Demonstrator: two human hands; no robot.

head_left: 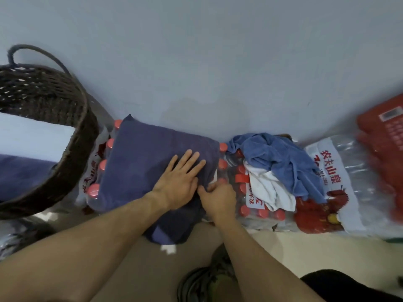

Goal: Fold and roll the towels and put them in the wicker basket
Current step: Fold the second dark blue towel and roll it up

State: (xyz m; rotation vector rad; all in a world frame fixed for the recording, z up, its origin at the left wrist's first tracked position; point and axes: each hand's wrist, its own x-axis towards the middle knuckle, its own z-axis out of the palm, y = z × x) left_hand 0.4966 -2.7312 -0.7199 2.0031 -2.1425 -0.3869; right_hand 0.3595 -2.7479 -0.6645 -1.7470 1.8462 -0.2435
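Head view: left hand (182, 182) flat on purple towel (152, 153), right hand (218, 198) seemingly pinching its near-right edge; wicker basket (72, 131) far left.

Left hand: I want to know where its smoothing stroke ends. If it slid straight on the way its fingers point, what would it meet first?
The left hand lies flat on the dark purple towel, fingers pointing up and right. It would likely reach the towel's far right edge, then the red bottle caps beside it.

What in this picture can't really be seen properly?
- Wicker basket: cut off by the head view's left edge; its contents partly hidden.
- Right hand: its fingertips tucked under the dark blue towel.
- Red pack: blurred, cut by the right edge.
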